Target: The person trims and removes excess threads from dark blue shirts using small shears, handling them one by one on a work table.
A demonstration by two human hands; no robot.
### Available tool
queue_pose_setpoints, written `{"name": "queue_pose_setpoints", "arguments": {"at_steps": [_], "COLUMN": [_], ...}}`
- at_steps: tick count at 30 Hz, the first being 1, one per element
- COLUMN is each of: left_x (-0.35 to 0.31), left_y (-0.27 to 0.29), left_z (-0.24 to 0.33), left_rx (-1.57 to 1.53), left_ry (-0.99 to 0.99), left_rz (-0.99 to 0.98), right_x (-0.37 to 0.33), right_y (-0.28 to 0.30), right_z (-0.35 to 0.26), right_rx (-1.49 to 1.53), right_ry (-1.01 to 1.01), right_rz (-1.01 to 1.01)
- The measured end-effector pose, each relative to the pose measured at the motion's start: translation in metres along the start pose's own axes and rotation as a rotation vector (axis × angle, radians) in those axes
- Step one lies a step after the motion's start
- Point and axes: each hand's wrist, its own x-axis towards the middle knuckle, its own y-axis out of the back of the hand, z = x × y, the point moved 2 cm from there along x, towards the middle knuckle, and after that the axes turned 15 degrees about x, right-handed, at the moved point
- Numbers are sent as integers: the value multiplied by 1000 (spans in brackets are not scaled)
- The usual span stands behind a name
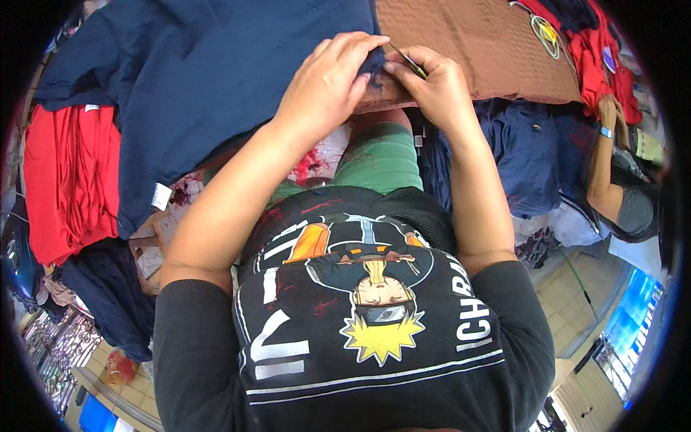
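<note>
A large navy garment point(209, 79) lies spread over the work surface and hangs down at the left, with a white label point(161, 196) on its lower edge. My left hand point(327, 83) is closed on its right edge, where the cloth bunches at the fingertips. Close beside it, my right hand point(437, 83) grips a slim pointed tool point(409, 62), dark with some yellow-green on it. The tool's tip points up and left toward the left fingers. Its exact kind is hard to make out, since the fingers cover part of it.
Brown patterned cloth point(482, 50) covers the surface to the right. Red garments point(72, 180) hang at the left, and navy garments point(518, 155) lie below the right edge. A pale looped cord point(545, 36) rests at the far right. Another person's arm point(608, 158) shows there near red cloth.
</note>
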Motion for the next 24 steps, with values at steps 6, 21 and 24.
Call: {"name": "queue_pose_setpoints", "arguments": {"at_steps": [6,21,24], "left_x": [6,-8,-6], "left_y": [1,8,9], "left_z": [7,1,3], "left_rx": [28,-259,-271], "left_ry": [-75,223,236], "left_rz": [145,-112,-121], "right_x": [-8,-42,-37], "right_y": [2,-10,-4], "right_z": [2,-15,-20], "right_rx": [383,386,341], "right_ry": [-203,-352,-268], "right_rz": [-56,-159,-132]}}
